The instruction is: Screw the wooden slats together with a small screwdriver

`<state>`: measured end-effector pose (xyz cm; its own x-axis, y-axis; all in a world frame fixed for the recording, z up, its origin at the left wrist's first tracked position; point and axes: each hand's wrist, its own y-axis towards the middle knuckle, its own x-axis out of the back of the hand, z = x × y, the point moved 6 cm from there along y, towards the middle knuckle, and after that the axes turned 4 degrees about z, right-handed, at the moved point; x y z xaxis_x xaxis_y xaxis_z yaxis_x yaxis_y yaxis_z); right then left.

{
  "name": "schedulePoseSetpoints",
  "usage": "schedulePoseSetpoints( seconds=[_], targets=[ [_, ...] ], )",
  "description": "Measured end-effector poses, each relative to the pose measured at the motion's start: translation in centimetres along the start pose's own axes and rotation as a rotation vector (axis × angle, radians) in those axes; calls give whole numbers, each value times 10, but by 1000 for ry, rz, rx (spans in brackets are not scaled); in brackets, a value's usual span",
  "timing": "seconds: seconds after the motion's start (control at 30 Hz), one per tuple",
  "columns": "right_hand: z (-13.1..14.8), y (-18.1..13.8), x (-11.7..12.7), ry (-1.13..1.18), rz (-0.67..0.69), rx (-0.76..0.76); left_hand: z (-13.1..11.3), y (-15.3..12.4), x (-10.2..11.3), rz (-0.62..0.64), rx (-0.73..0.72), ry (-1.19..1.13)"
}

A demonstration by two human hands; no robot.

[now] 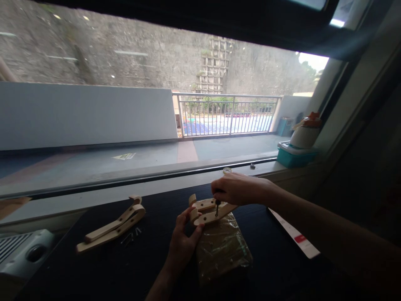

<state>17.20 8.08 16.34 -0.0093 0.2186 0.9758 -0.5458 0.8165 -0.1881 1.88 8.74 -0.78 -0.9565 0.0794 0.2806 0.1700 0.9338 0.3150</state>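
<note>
My right hand (230, 188) is closed round a screwdriver (217, 205) whose shaft points down at a hole in a curved wooden piece (210, 218). My left hand (184, 238) grips the hooked end of that piece between thumb and fingers. A second, matching wooden piece lies just behind it. Both rest over a box wrapped in clear plastic (222, 251). To the left, another pair of hooked wooden pieces (115, 228) lies on the dark table (150, 267), with several loose screws (131, 237) beside them. Most of the screwdriver's handle is hidden in my fist.
A white card with a red mark (296, 234) lies under my right forearm. On the windowsill stand a tape roll (227, 170), a small dark object (252, 166) and a teal box (294, 156) with a white container (305, 136) on top. A grey-white appliance (28, 251) is at far left.
</note>
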Motion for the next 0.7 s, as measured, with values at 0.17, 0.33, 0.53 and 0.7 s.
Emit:
schedulePoseSetpoints(
  seconds=[0.17, 0.33, 0.53, 0.7],
  targets=[
    [-1, 5, 1, -45, -13, -27, -1, 0, 1, 0, 21, -23],
    [3, 2, 9, -24, 50, 6, -4, -1, 3, -15, 32, -21],
    [0, 3, 6, 9, 69, 12, -3, -1, 3, -10, 43, -29],
    [-8, 8, 2, 27, 38, -17, -1, -1, 0, 15, 28, -23]
  ],
)
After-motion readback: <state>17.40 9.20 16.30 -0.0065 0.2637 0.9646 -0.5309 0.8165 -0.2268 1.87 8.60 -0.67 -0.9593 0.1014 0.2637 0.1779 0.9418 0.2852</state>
